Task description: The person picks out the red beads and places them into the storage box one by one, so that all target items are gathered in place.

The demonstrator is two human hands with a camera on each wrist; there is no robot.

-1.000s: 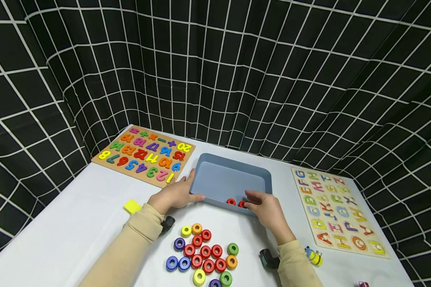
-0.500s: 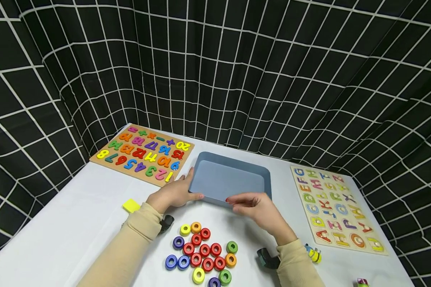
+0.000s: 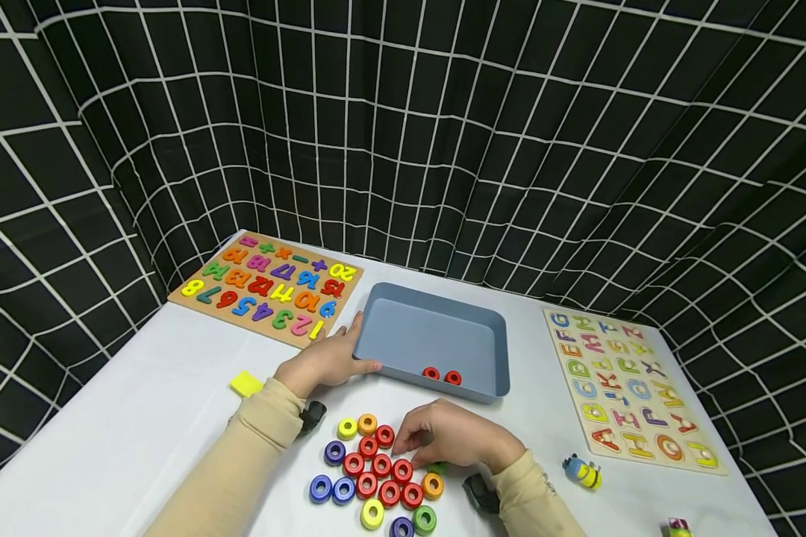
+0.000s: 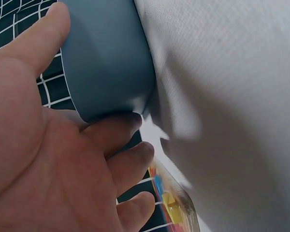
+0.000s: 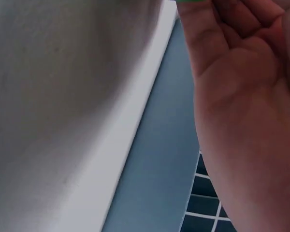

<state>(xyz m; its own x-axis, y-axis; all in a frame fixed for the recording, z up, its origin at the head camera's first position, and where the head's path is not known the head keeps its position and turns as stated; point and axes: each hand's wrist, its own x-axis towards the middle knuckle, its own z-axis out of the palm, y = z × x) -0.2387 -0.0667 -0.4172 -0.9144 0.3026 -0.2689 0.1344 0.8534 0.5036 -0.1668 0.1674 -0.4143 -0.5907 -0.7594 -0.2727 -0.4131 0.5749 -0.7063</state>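
Observation:
A shallow blue-grey tray (image 3: 436,332) lies on the white table with two red rings (image 3: 441,375) inside its front wall. My left hand (image 3: 329,362) rests at its front left corner, the thumb along the front wall. In the left wrist view the fingers (image 4: 128,166) reach past the corner, fairly straight. My right hand (image 3: 457,432) is over the loose rings in front of the tray. Its thumb and forefinger are spread, with their tips right at a red ring (image 3: 401,471). A green ring (image 3: 436,468) is partly hidden beneath the right hand.
More red, blue, purple, yellow, orange and green rings (image 3: 366,485) lie in a loose group. A number board (image 3: 269,287) stands at the left, a letter board (image 3: 634,391) at the right. A yellow block (image 3: 245,384) and a bee-like toy (image 3: 583,472) lie on the table.
My right hand has moved from the tray's front wall back towards me, over the loose rings. The two red rings in the tray show again. The left hand has stayed at the corner.

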